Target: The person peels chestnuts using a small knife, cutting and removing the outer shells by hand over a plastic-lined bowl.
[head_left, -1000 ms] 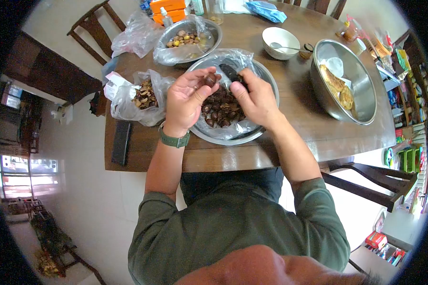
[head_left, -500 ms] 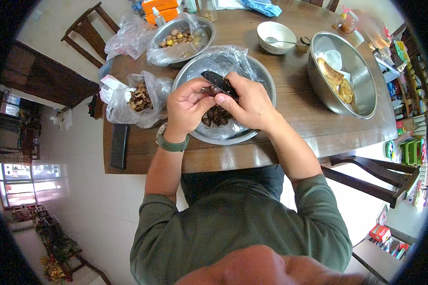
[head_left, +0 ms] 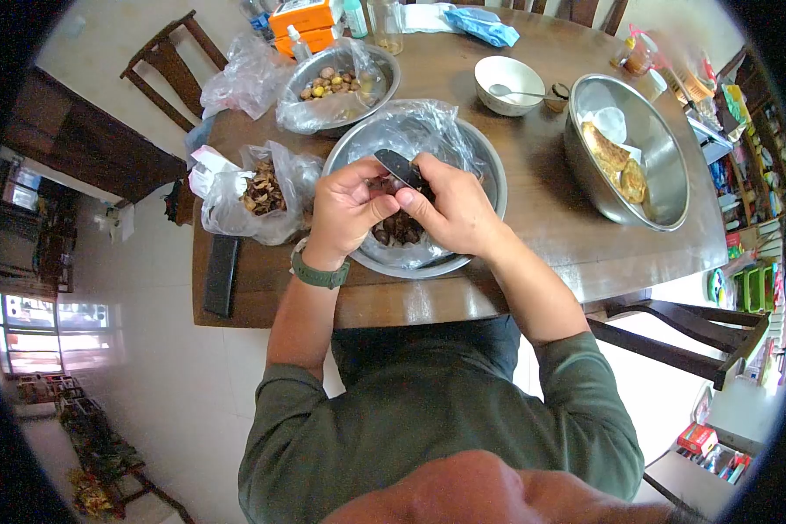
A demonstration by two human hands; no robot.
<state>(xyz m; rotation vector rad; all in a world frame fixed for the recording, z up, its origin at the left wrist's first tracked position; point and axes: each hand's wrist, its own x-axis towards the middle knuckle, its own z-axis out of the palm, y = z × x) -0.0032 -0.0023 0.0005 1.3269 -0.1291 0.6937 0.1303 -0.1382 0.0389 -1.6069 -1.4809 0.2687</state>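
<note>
My left hand (head_left: 348, 211) is closed on a dark brown nut, mostly hidden between the fingers. My right hand (head_left: 454, 203) grips a dark-bladed knife (head_left: 398, 168), its blade against the nut. Both hands are close together over a steel basin (head_left: 495, 179) lined with clear plastic. Several brown nuts (head_left: 398, 231) lie in this basin below the hands. Behind it to the left, a smaller metal bowl (head_left: 391, 80) holds peeled yellowish and brown nuts (head_left: 330, 83). A plastic bag (head_left: 224, 207) left of my left hand contains brown shells (head_left: 265, 189).
A black phone-like object (head_left: 222, 274) lies at the table's left front. At the back are a white bowl (head_left: 499, 72) with a spoon, a blue packet (head_left: 484, 27) and orange boxes (head_left: 306, 19). A tilted steel bowl (head_left: 678, 188) with browned food stands right.
The knife in my right hand has come leftward onto the nut in my left hand, and the hands have drawn together. The camera view has shifted slightly.
</note>
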